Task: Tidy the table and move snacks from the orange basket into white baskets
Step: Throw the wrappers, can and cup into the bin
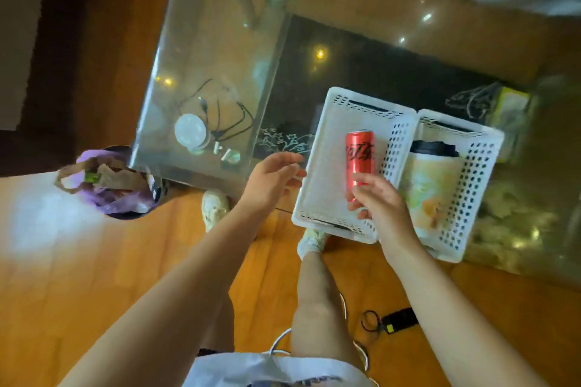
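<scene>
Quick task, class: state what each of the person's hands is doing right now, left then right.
Left hand: open, fingers relaxed, holding nothing, beside the left white basket.
Right hand: grips the red cola can over that basket.

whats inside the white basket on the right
The right white basket holds a black-lidded cup lying on its side. Its lower end is hidden behind the right hand, which holds a red can.

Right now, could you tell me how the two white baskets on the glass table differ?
The left white basket is bare inside, with the red can held over it by the right hand; the right white basket already holds a dark-lidded cup lying on its side. The left basket lies nearer the open left hand. Both are perforated white plastic, side by side at the table's near edge.
</scene>
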A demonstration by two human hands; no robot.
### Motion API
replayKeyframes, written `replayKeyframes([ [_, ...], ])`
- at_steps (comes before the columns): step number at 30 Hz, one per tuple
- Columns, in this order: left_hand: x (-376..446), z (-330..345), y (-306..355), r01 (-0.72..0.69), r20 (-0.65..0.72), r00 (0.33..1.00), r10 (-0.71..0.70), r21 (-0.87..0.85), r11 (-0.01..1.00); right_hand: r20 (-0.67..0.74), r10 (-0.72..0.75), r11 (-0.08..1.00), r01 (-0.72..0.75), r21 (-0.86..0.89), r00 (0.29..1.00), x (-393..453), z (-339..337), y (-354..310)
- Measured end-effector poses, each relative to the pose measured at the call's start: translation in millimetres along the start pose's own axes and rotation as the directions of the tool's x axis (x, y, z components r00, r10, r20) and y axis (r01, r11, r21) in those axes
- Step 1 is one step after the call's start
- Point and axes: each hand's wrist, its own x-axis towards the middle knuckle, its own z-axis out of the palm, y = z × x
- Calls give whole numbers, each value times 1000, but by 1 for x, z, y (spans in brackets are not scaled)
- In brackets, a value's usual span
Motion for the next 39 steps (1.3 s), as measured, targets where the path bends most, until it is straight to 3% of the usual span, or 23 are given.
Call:
replayKeyframes([
  [6,14,98,-2,24,93,995,-37,145,989,-217,79,991,-53,124,973,-3,-107,36],
  [10,39,126,-6,128,-47,992,-121,189,974,-262,93,986,-51,161,961,16,-139,58],
  [13,59,135,-8,217,-160,968,-196,133,967,-316,53,993,-18,113,947,40,-144,63],
  [19,92,146,-7,210,-245,954,-170,146,967,-333,15,999,-30,-40,943,92,-142,61],
  [28,112,151,-11,178,-270,957,-108,251,951,-332,16,996,-45,-80,943,118,-140,58],
  [39,86,145,-4,92,-254,966,-53,144,985,-414,-98,995,77,-68,905,84,-150,49],
])
